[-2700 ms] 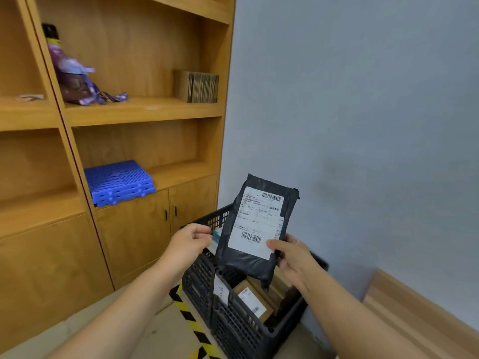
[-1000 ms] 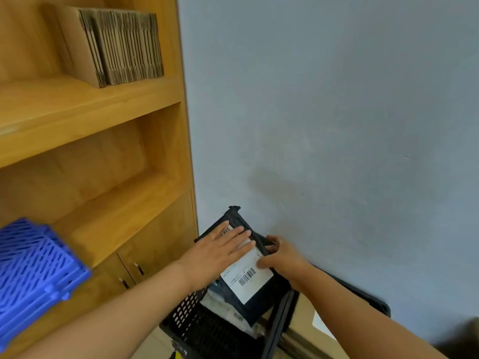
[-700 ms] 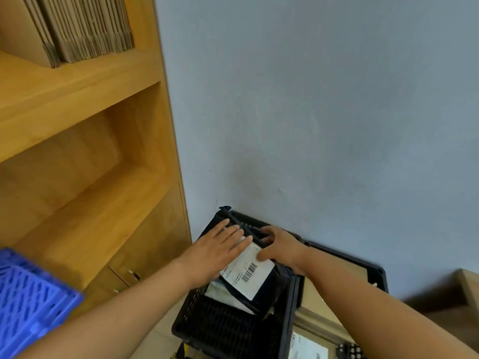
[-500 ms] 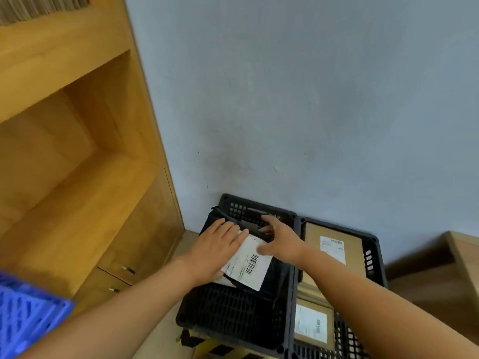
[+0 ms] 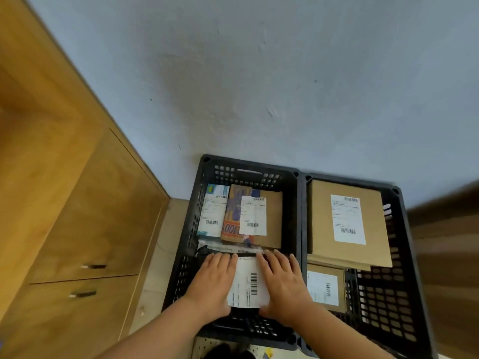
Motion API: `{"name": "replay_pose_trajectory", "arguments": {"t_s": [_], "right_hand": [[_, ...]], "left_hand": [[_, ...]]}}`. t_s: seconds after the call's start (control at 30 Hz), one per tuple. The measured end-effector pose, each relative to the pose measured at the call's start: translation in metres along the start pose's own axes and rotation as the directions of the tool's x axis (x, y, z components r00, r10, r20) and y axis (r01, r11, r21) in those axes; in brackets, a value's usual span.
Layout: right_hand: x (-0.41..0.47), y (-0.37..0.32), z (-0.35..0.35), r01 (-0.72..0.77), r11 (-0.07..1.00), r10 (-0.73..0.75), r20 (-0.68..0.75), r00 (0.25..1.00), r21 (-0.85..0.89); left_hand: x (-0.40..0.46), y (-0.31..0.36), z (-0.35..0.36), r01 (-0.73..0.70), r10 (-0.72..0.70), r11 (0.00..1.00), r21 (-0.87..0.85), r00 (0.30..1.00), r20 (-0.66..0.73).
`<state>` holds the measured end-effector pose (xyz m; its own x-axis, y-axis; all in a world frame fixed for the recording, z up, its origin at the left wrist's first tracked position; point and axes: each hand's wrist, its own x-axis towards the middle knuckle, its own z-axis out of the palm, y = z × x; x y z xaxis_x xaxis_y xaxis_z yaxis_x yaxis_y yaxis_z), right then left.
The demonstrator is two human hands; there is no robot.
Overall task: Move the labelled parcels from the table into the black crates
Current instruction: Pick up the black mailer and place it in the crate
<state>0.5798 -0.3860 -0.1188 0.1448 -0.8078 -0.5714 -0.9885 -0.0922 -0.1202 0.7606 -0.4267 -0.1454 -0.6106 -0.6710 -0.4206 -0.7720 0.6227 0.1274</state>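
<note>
left hand flat on black parcel | right hand flat on it | parcel inside left crate | right crate alongside, touching

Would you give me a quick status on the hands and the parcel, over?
Both hands, left and right, flat on black parcel. Parcel down in left crate. Nothing in the way.

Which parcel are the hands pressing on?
The black parcel at the near end of the left crate. Both the left hand and right hand lie flat on it; the others are untouched.
</note>
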Motion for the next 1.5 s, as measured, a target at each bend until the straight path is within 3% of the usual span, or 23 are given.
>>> {"name": "replay_pose_trajectory", "arguments": {"t_s": [0.2,0.37,0.67,1.23,1.33,1.5], "right_hand": [[0.048,0.01,0.076,-0.023,0.999,0.018,0.139,0.99,0.037],[0.087,0.015,0.129,-0.081,0.988,0.046,0.256,0.966,0.128],[0.132,0.013,0.198,-0.121,0.96,0.032,0.33,0.943,0.254],[0.143,0.021,0.204,-0.091,0.967,-0.006,0.377,0.926,0.239],[0.141,0.019,0.189,-0.148,0.944,0.051,0.314,0.948,0.294],[0.126,0.02,0.147,-0.171,0.918,0.124,0.15,0.981,0.358]], "left_hand": [[0.038,-0.004,0.076,0.011,-0.011,1.0,0.0,0.974,0.227],[0.07,-0.02,0.132,0.03,-0.032,0.999,0.009,0.973,0.229],[0.109,-0.046,0.197,0.098,-0.108,0.994,0.051,0.95,0.294],[0.111,-0.049,0.22,0.161,-0.195,0.98,0.116,0.894,0.403],[0.11,-0.05,0.202,0.141,-0.169,0.985,0.098,0.899,0.404],[0.1,-0.045,0.151,0.171,-0.143,0.98,-0.103,0.961,0.237]]}}
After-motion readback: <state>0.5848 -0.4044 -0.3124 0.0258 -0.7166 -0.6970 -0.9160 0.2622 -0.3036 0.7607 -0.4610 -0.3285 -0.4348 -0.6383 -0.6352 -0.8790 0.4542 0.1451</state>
